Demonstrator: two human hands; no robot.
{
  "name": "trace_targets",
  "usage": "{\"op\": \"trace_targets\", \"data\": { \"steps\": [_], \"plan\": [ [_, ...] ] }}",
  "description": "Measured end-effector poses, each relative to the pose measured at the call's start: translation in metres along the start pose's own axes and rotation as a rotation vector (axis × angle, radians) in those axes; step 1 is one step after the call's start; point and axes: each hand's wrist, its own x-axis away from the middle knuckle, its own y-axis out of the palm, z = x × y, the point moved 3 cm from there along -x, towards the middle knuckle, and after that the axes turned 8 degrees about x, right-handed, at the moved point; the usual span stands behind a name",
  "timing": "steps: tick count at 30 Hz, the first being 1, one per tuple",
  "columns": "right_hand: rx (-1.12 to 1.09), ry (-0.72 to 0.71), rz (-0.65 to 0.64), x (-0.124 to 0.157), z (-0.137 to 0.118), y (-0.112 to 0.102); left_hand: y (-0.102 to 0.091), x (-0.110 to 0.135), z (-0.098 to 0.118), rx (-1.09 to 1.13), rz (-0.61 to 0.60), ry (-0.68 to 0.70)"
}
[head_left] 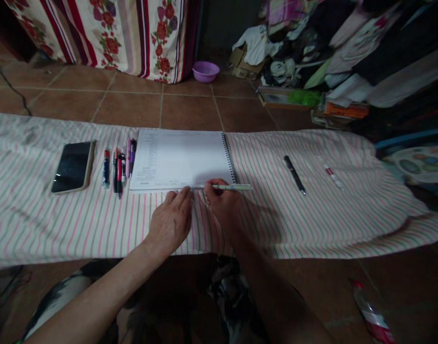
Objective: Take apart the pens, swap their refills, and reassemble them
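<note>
White paper, spiral-bound along its right edge: notebook (190,157) lies flat on the striped cloth (312,224), page mostly blank, small print in a column down the left side and in a strip along the near edge. Pale green pen (242,187) nearly level, free end to the right, other end hidden in the grip. Right hand (222,198): fingers closed on the pen at the notebook's near edge, forearm from lower right. Left hand (172,217): palm down, fingers close together, tips at same edge; cannot tell whether they grip anything.
</note>
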Motion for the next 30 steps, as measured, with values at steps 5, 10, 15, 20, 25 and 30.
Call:
{"op": "trace_targets", "data": {
  "steps": [5,10,15,20,25,30],
  "plan": [
    [0.016,-0.031,0.023,-0.0008,-0.0012,-0.001,-0.0002,0.0002,0.0002,0.0,0.022,0.008],
    [0.007,-0.008,0.007,-0.0008,-0.0034,-0.0021,0.0002,0.0003,-0.0003,-0.009,0.019,0.005],
    [0.02,0.001,0.034,-0.0001,-0.003,-0.0027,-0.0003,0.0006,0.0,-0.006,0.011,-0.003],
    [0.061,-0.029,0.02,0.0,-0.0016,-0.0022,-0.0002,0.0,0.0001,-0.005,0.005,-0.009],
    [0.04,-0.007,0.02,-0.0003,-0.0019,-0.0023,-0.0004,-0.0012,0.0005,0.001,-0.009,-0.019],
    [0.069,-0.058,0.031,0.0004,-0.0022,-0.0024,-0.0002,-0.0003,0.0,-0.002,-0.016,-0.015]
  ]
}}
